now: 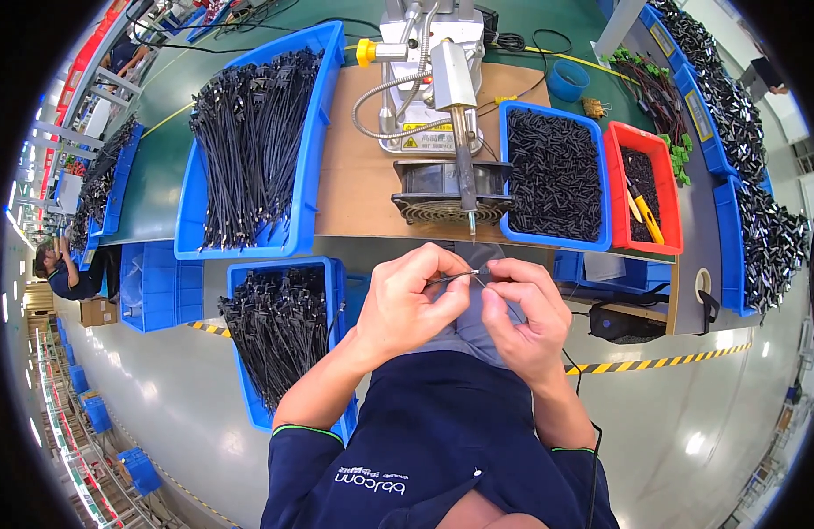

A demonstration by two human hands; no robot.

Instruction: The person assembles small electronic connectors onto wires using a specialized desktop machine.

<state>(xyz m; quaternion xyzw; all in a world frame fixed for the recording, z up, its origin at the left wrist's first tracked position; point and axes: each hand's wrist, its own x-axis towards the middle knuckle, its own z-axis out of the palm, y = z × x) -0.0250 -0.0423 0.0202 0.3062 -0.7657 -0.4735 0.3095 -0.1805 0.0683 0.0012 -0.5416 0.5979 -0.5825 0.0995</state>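
Left hand (416,295) pinches thin dark cable (446,279). Shiny cable end between 2 hands, near right hand (532,322); its fingers narrow, can't tell if gripping. Cable axis roughly crosswise, rising rightward. Machine rod (463,167) beyond.

Near the centre of the frame, the left hand (416,286) pinches a thin black cable (444,279), and the right hand (530,322) has its fingertips close by the cable's end, the detail too small to tell. At top centre stands a metal machine (425,66) above a black fan (455,179). A blue bin (188,216) of black cables sits upper left; a red bin (663,141) sits upper right.
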